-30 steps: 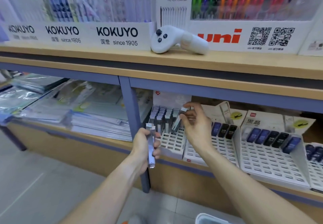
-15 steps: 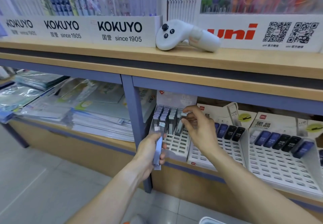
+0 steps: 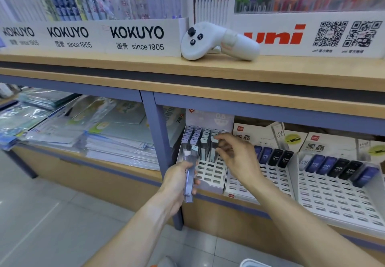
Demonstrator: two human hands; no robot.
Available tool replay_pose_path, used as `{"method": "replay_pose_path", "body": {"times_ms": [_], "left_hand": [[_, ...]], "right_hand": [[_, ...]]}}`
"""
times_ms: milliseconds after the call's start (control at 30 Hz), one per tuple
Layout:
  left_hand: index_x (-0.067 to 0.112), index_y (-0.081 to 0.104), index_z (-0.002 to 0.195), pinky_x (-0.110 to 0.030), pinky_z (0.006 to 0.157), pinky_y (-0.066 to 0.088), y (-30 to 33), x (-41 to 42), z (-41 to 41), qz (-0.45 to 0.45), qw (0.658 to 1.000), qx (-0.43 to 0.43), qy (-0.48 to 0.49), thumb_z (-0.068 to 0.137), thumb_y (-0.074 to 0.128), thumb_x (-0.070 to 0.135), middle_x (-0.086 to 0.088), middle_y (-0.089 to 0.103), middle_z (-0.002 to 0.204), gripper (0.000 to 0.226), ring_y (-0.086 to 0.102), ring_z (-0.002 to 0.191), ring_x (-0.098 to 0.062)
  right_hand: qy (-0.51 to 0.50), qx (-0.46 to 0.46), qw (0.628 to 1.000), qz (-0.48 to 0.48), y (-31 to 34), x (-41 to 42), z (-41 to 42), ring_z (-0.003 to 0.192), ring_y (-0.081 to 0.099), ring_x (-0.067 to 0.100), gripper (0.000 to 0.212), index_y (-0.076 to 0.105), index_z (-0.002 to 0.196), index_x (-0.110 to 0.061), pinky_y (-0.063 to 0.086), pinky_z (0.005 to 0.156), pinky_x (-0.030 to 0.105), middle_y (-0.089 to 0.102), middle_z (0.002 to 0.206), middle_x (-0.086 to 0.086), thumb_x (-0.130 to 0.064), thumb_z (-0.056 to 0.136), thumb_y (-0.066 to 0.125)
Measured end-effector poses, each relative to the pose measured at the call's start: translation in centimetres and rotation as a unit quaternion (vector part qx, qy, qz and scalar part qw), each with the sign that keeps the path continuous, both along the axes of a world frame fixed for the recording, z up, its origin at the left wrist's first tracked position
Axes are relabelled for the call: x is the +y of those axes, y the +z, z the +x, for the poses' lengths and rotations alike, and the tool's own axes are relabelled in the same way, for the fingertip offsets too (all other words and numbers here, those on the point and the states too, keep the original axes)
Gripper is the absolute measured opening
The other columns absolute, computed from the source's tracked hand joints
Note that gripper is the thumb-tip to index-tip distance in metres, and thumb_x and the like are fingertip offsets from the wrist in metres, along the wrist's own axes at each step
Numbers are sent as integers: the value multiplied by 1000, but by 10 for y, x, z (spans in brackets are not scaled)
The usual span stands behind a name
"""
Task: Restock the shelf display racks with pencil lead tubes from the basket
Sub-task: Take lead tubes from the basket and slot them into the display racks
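Fingers of the left hand curl round a small bundle of pencil lead tubes, held upright just in front of the white slotted display rack on the lower shelf. Right hand hovers over the rack's back rows of grey-capped tubes, fingers loosely bent, nothing plainly gripped. Neighbouring racks hold dark HB 0.5 tubes. White controller lies on the upper shelf
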State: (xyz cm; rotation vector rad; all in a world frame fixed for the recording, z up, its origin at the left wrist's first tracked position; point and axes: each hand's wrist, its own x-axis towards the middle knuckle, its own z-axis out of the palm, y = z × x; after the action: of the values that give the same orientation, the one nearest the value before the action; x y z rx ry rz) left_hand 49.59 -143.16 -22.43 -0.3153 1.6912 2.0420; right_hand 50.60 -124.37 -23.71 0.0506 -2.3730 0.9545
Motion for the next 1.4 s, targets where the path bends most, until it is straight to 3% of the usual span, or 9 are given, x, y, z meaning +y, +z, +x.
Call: {"method": "replay_pose_path", "body": {"times_ms": [133,333,433,533,667,933,1033,1200,1400], "left_hand": [[4,63,106,-28,49,47,0,1,0,-14,999,25,-20,102,58,15,-9,69,79,13,61,60,-20],[-3,65,116,-33,73,60,-2,5,1,7,999,40,-18,100,60,8,-17,75,94,20,68,75,-24],[-4,67,112,-25,54,55,3,6,3,16,998,45,-41,101,60,9,-9,75,81,19,69,63,-16],[-2,67,115,-25,45,39,2,5,2,11,995,41,-90,101,58,16,-3,69,77,24,53,54,-15],[0,67,118,-25,44,34,2,6,3,34,992,22,-123,101,55,17,-5,66,78,27,50,54,-15],[15,80,97,-27,49,40,3,-2,-4,-104,993,32,51,99,52,18,-8,65,101,28,55,71,-17],[16,79,98,-28,52,44,5,-2,-3,-101,992,33,61,101,51,18,-8,66,112,28,54,70,-16],[14,74,112,-30,65,53,5,-1,-2,-102,992,48,49,104,50,19,-4,66,93,26,54,68,-16],[5,65,123,-21,49,54,0,-1,-4,-88,992,71,47,105,49,9,-7,69,103,24,57,74,-17]], "right_hand": [[-8,-9,999,44,1,0,-2,81,59,12,43,68,126,-25,55,81,34,54,106,-4,-4,89,73],[-15,-22,997,66,5,-4,7,83,56,7,44,66,131,-26,53,82,28,51,110,-9,-6,92,69],[-11,-46,992,-116,9,-15,15,86,64,5,39,63,128,-28,55,81,24,66,104,-11,-12,94,68],[54,-131,920,-365,15,-25,22,95,73,14,34,63,122,-27,61,87,33,76,100,-1,-13,93,72],[85,-150,875,-452,17,-24,27,94,75,25,35,67,117,-17,60,93,44,78,98,7,-16,85,81],[-83,50,949,-300,18,-17,15,76,69,10,26,66,93,-22,58,74,26,72,82,-6,-21,78,88],[-77,58,972,-213,13,-20,11,76,67,4,24,65,93,-27,57,72,24,68,84,-18,-22,82,85],[-78,63,986,-136,9,-21,6,78,65,0,21,68,98,-23,53,70,14,66,83,-21,-23,84,83],[-41,53,993,-96,13,-22,3,78,66,1,18,73,98,-22,51,72,9,70,80,-14,-21,83,84]]}}
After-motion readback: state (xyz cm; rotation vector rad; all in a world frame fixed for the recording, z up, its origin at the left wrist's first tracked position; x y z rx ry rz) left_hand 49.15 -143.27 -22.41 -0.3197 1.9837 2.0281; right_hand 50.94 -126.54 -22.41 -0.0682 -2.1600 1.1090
